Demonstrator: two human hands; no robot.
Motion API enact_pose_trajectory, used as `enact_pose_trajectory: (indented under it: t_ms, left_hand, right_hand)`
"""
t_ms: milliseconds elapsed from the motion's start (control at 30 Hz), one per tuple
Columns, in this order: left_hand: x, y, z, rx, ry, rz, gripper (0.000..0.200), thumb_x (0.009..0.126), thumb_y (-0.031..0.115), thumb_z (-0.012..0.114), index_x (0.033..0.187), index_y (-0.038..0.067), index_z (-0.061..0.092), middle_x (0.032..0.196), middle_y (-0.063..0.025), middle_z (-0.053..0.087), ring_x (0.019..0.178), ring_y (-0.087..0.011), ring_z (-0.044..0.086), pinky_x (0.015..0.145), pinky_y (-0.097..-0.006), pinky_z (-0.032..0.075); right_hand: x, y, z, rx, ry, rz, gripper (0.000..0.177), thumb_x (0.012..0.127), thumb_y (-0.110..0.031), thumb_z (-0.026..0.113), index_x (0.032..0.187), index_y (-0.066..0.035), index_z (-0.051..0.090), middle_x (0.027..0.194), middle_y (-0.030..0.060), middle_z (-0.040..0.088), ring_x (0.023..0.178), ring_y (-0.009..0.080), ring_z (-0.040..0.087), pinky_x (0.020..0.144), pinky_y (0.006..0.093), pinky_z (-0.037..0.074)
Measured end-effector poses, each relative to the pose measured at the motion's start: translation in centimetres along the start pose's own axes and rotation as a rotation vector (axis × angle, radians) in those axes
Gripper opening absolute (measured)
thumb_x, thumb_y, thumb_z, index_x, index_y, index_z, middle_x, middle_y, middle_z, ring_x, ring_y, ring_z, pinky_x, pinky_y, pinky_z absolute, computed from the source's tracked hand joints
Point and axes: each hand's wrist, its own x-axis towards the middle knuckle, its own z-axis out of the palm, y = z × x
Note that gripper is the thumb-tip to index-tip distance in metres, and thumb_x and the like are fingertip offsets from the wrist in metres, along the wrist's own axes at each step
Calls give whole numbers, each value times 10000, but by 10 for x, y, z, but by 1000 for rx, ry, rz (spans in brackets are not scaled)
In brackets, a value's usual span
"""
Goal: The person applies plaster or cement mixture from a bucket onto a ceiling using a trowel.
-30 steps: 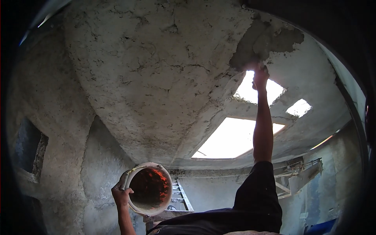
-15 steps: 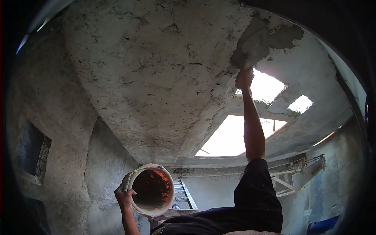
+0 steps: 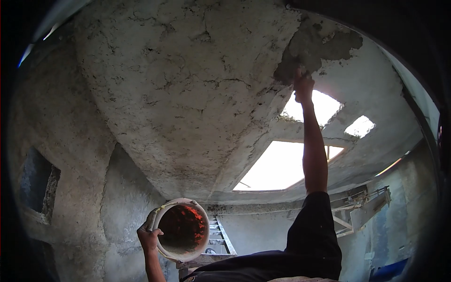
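At the lower left my left hand grips the rim of a bucket, thumb over the edge. The bucket is tipped with its mouth toward me; the inside is dark with red-orange patches. Stretched up overhead, my right hand is closed around what looks like a trowel, its blade barely distinguishable from the grey mortar. It is at the lower edge of a darker, wet-looking mortar patch on the concrete overhead. Beside that hand lies a bright opening.
A rough, cracked concrete surface spans overhead. Bright openings break it at right. Below, a ladder stands behind the bucket. A frame is at the right wall, with a blue object lower down. A recess sits in the left wall.
My right hand has shifted slightly right and its wrist has turned; the pale blade-like shape above it no longer shows clearly. My left hand and the bucket are almost unchanged.
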Motion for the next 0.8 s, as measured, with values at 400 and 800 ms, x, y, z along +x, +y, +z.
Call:
enact_pose_trajectory:
  t_ms: [400,800]
  left_hand:
    - [2,-6,2,-25,3,52,303,458,-19,602,757,7,642,680,22,565,587,-109,502,544,-261,423]
    - [-1,4,3,-45,15,52,347,464,-18,598,808,-9,643,716,1,575,612,-123,517,580,-259,430]
  right_hand:
    - [-3,65,-3,-428,-52,-219,412,906,-230,449,1292,-92,415,1060,267,529,747,392,617,628,472,517]
    - [-69,88,2,168,-46,534,491,974,-430,268,964,-42,569,680,139,605,579,269,627,475,397,494]
